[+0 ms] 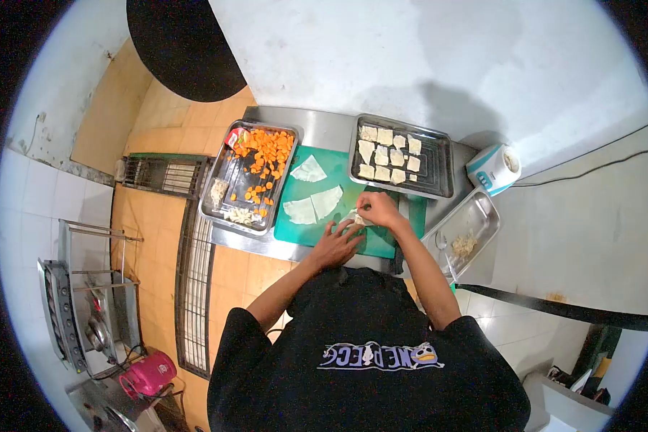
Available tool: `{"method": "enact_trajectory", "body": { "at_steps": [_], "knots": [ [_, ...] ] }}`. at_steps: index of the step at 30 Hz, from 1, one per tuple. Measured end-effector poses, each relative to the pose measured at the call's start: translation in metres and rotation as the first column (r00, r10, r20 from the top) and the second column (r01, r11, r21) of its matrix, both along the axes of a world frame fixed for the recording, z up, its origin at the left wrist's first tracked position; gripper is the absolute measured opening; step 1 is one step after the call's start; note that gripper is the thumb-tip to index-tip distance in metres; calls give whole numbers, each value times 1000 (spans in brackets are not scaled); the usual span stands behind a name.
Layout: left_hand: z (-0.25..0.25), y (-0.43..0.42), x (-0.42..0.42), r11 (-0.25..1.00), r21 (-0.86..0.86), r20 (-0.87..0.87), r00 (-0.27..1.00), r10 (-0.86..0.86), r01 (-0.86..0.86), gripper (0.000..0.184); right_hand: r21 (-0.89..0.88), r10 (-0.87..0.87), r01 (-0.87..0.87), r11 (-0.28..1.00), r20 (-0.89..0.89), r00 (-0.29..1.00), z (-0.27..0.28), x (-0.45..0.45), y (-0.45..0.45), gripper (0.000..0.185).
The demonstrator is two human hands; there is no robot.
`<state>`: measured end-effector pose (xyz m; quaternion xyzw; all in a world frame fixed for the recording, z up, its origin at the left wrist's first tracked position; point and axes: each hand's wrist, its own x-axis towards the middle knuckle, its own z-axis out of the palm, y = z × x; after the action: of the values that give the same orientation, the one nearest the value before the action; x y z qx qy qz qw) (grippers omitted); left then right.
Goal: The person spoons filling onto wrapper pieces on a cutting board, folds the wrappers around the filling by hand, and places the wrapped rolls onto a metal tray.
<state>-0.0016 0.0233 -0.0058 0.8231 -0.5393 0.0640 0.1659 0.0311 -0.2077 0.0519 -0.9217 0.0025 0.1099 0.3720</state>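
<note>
On the board (342,164), right fingers (366,201) pinch a wrapper (357,217) — long axis hidden.

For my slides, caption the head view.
Left hand and right hand handle a pale piece on a green board, beside a tray with carrots.

Surface (324,129): silver metal, set against white wall (324,57); bare strip visible between two trays. Directly on it, in middle: green cutting board (336,162), flat. Left of board: shallow tray (232,173), turned a little. Wall side, right: second shallow tray (435,162); whether its edge rests on board, cannot tell. Right end: deeper silver pan (482,209), placed diagonally.
</note>
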Motion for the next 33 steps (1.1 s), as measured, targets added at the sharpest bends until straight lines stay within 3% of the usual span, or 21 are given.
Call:
{"method": "enact_trajectory", "body": {
  "at_steps": [10, 15, 18, 21, 28, 30, 33],
  "knots": [
    [1, 3, -1, 1000, -3, -58, 998, -14, 14, 51, 171, 104, -111, 979, 48, 993, 5, -15, -8, 22],
    [-4, 3, 0, 1000, 17, -81, 997, -17, 18, 51, -5, 205, -206, 978, 154, 967, 13, -24, -8, 15],
    [-12, 3, 3, 1000, -7, 17, 1000, -19, 20, 51, -44, 203, -198, 979, 165, 965, 16, -30, -7, 11],
    [-10, 5, 3, 1000, -26, -3, 1000, 7, -7, 46, -86, 211, -198, 976, 186, 960, 10, -33, -8, 12],
    [11, 2, 9, 988, -50, -83, 987, 141, -145, 47, -71, 245, -234, 970, 270, 931, -5, -40, -13, 15],
    [20, -1, 18, 974, -47, -53, 975, 218, -220, 58, -66, 245, -236, 970, 278, 929, -7, -42, -14, 19],
    [35, -6, 29, 984, -9, -48, 983, 176, -176, 68, -63, 237, -229, 971, 336, 912, -12, -44, -14, 23]
  ]
}}
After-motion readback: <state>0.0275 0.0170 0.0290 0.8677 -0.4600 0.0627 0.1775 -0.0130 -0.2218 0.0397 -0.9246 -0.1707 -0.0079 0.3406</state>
